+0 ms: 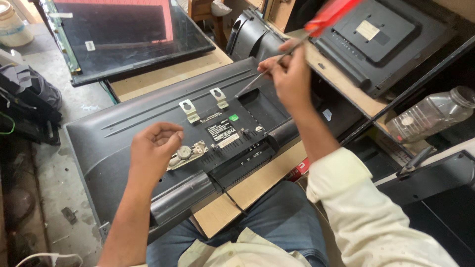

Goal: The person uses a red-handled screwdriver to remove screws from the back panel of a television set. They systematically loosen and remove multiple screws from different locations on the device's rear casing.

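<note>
Left hand (154, 148) curled loosely over the television back cover (128, 133), grip half-closed, pinching nothing visible. Cover face-down across lap and desk (148, 81): broad, stiff plastic, probably light but awkward, screen side fragile; best held at edges. Right hand (289, 74) pinching red-handled screwdriver (297, 42), tip at upper cover edge.

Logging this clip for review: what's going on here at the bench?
A seated person has a flat-screen television lying face down across their lap and a wooden board. The right hand holds a red-handled screwdriver, its tip against the back cover's upper edge. The left hand, loosely curled, rests on the cover beside two metal wall-mount brackets.
</note>
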